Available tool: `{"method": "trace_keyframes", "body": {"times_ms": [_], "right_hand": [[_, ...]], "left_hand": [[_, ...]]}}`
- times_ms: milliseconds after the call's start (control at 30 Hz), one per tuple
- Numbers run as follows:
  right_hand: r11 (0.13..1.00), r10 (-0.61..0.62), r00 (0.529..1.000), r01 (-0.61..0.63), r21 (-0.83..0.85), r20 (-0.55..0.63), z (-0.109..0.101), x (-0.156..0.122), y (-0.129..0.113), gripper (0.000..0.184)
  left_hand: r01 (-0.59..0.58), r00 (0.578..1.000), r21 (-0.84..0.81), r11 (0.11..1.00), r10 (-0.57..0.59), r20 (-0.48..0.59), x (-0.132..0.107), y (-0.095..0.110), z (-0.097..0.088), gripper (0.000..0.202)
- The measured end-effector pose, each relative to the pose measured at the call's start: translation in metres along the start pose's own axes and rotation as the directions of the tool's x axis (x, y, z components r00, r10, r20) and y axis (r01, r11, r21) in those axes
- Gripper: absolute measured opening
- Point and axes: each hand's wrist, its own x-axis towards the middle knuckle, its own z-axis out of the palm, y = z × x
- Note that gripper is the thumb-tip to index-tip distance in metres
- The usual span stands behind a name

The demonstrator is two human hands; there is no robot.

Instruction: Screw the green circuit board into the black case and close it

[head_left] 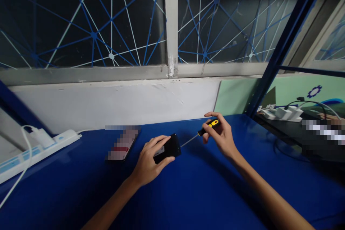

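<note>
My left hand is closed around a small black flat device resting on the blue table, fingers over its left end and thumb along its near edge. My right hand grips a screwdriver with a black and yellow handle. Its thin metal shaft slants down to the left, with the tip touching the right end of the black device.
A blurred phone-sized object lies left of my left hand. A white power strip with a plugged charger and cable sits at far left. White adapters and cables lie on a dark shelf at right. A window stands behind.
</note>
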Motion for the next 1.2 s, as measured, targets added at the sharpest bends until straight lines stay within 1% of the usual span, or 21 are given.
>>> {"method": "trace_keyframes", "body": {"times_ms": [67, 133, 233, 367, 567, 633, 733, 833, 900, 1067, 1200], "right_hand": [[0.999, -0.004, 1.0, 0.002, 0.052, 0.027, -0.0001, 0.0001, -0.0006, 0.034], [0.998, -0.001, 1.0, -0.001, 0.065, 0.03, -0.0006, 0.0007, -0.0001, 0.036], [1.0, 0.007, 1.0, -0.007, 0.009, -0.005, -0.0013, 0.0014, 0.0015, 0.04], [0.996, 0.003, 0.999, -0.006, -0.084, -0.041, -0.0004, 0.0008, 0.002, 0.037], [0.999, -0.014, 0.999, 0.013, 0.045, 0.034, -0.0002, 0.0005, 0.0016, 0.035], [0.999, -0.004, 1.0, 0.004, 0.034, 0.026, -0.0007, 0.001, 0.002, 0.037], [0.999, 0.012, 1.0, -0.013, -0.033, -0.018, -0.0008, 0.0015, 0.0019, 0.041], [0.997, 0.008, 0.999, -0.011, -0.081, -0.035, -0.0002, 0.001, 0.0013, 0.039], [0.998, -0.003, 1.0, 0.002, -0.063, -0.021, 0.0001, 0.0003, 0.001, 0.036], [0.997, -0.024, 0.999, 0.02, 0.081, 0.046, -0.0007, 0.001, 0.0003, 0.033], [1.0, -0.003, 1.0, 0.003, 0.004, 0.006, -0.0016, 0.0021, 0.0003, 0.035]], "left_hand": [[-0.002, 1.0, 0.002, 1.0, 0.002, 0.0, 0.0001, 0.0, 0.0001, 0.051], [0.0, 1.0, 0.006, 1.0, 0.0, -0.003, 0.0003, 0.0001, 0.0001, 0.051], [0.008, 1.0, 0.01, 1.0, -0.008, -0.001, 0.0006, 0.0007, 0.0, 0.049], [0.007, 1.0, 0.008, 1.0, -0.007, 0.008, 0.0005, 0.001, -0.0004, 0.05], [-0.013, 1.0, 0.028, 1.0, 0.013, -0.003, 0.0002, -0.0002, -0.0002, 0.051], [-0.01, 1.0, 0.027, 1.0, 0.01, -0.003, 0.0003, -0.0001, -0.0004, 0.05], [-0.005, 1.0, 0.016, 1.0, 0.005, -0.005, 0.0007, 0.0007, -0.0009, 0.05], [-0.002, 1.0, 0.012, 1.0, 0.002, -0.005, 0.0009, 0.0013, -0.0012, 0.05], [0.001, 1.0, 0.012, 1.0, -0.001, -0.005, 0.0008, 0.0011, -0.0009, 0.05], [0.008, 1.0, 0.016, 1.0, -0.008, 0.003, 0.0, 0.0002, -0.0003, 0.05], [0.004, 1.0, 0.016, 1.0, -0.004, 0.003, 0.0002, 0.0008, -0.0007, 0.049]]}}
